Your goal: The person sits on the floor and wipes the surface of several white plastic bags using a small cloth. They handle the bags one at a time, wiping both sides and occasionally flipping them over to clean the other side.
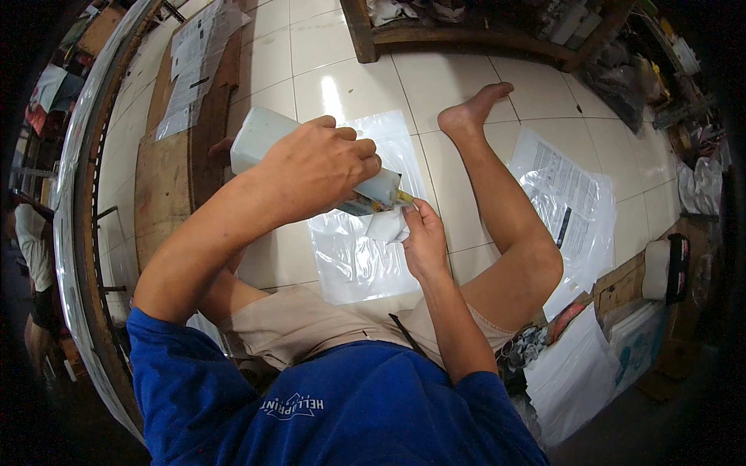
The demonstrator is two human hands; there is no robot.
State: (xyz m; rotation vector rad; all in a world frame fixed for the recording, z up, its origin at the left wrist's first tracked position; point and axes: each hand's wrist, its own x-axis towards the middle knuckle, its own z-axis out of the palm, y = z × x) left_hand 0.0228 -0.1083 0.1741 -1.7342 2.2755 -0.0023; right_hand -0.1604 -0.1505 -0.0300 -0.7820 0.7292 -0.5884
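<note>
My left hand point(330, 159) is wrapped round a translucent whitish plastic bottle point(263, 128). The bottle is tipped over, its narrow yellowish neck pointing down to the right. Close by that neck, my right hand point(426, 237) pinches a crumpled white cloth or tissue point(386, 225); which of the two it is, I cannot tell. The right fingertips are at the mouth of the bottle, and whether any liquid comes out does not show. Below both hands a glossy clear plastic sheet or bag point(361, 276) lies flat on the tiles.
Printed sheets point(571, 198) lie beyond my right leg, and more sheets point(194, 66) cover wooden boards point(163, 179) at the left. A wooden table leg point(359, 31) stands ahead. White papers point(571, 373) and a brush-like block point(659, 270) are at lower right. A person point(35, 248) shows at far left.
</note>
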